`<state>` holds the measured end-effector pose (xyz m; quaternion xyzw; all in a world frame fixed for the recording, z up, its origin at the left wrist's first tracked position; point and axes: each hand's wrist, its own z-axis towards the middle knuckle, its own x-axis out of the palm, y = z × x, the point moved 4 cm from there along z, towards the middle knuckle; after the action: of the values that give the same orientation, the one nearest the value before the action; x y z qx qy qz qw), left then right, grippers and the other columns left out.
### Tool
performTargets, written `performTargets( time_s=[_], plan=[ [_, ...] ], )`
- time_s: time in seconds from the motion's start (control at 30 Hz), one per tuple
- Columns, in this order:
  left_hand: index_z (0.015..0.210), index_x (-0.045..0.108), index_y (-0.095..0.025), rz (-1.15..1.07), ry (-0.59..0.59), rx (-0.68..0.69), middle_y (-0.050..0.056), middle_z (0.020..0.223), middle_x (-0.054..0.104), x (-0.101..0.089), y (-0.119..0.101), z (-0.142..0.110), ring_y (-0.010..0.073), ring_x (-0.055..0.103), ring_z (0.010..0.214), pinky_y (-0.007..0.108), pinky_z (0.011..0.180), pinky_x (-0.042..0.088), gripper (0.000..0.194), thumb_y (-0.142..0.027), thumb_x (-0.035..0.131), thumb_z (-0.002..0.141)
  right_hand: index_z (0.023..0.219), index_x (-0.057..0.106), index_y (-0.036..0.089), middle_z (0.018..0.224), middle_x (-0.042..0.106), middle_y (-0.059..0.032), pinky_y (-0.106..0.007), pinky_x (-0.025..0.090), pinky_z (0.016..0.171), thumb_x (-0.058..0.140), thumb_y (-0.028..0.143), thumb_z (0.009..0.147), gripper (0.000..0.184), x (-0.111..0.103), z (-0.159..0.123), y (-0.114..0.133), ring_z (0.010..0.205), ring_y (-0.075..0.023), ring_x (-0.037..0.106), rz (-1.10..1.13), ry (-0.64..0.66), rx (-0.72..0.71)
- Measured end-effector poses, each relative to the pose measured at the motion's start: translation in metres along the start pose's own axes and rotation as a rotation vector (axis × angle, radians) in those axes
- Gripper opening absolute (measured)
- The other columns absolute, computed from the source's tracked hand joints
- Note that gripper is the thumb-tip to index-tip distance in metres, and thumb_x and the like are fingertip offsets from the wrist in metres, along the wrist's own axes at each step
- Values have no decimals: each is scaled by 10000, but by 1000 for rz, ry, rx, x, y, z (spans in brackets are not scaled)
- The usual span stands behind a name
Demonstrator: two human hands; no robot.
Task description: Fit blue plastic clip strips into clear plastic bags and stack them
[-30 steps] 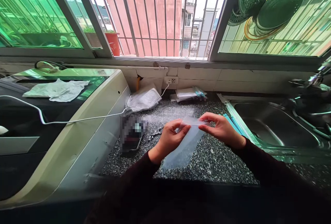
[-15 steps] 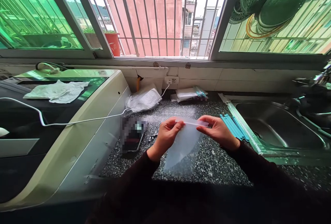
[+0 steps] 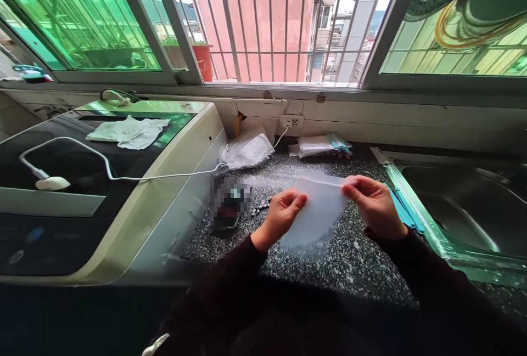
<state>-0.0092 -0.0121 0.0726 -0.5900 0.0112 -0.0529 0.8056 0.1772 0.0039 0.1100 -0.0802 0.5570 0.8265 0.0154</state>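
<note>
A translucent, frosted plastic bag [image 3: 315, 213] is held up over the speckled counter between my two hands. My left hand [image 3: 282, 216] pinches its left edge between thumb and fingers. At the upper right corner, my right hand [image 3: 373, 202] grips it, thumb on top. The bag's lower end hangs toward me, and the dark counter shows through it. Several flat blue strips [image 3: 405, 210] lie beside the sink, partly hidden behind my right hand. Left of my left hand is a phone-like object [image 3: 230, 202], blurred out, with a small beaded string [image 3: 261, 208] next to it.
A washing machine [image 3: 177, 180] with a white cloth [image 3: 132, 131] and a white cable [image 3: 181, 175] on top stands at left. Against the wall are a plastic-wrapped white bundle [image 3: 249, 150] and a stack of clear packets [image 3: 319, 146]. The steel sink [image 3: 461, 224] is at right.
The view has swung left. My left hand has slid from the bag's top edge down to its left edge; my right hand has moved to the corner. The bag's top now stands up between them.
</note>
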Motion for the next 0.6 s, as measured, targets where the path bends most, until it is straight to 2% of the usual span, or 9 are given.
performTargets(
  time_s=[0.13, 0.37, 0.6],
  plan=[
    [658, 641, -141, 36, -20, 5, 17, 607, 549, -3, 8, -7, 117, 488, 595, 247, 604, 400, 440, -558, 543, 758, 662, 594, 186, 662, 562, -5, -226, 407, 553, 647, 435, 726, 263, -1, 3, 5, 614, -112, 491, -81, 27, -47],
    [654, 638, -139, 198, 92, 0, 23, 606, 559, -8, 1, -11, 115, 485, 582, 243, 589, 384, 423, -519, 517, 793, 712, 629, 165, 674, 607, -29, -243, 429, 559, 620, 480, 735, 316, 7, 12, 22, 623, -127, 522, -309, 391, 15],
    [638, 618, -138, 261, 151, -2, 23, 601, 559, -8, -3, -12, 113, 477, 566, 235, 565, 370, 391, -469, 502, 811, 637, 585, 154, 583, 506, 7, -230, 342, 481, 561, 487, 771, 360, 14, 11, 20, 541, -91, 430, -368, 529, 49]
  ],
)
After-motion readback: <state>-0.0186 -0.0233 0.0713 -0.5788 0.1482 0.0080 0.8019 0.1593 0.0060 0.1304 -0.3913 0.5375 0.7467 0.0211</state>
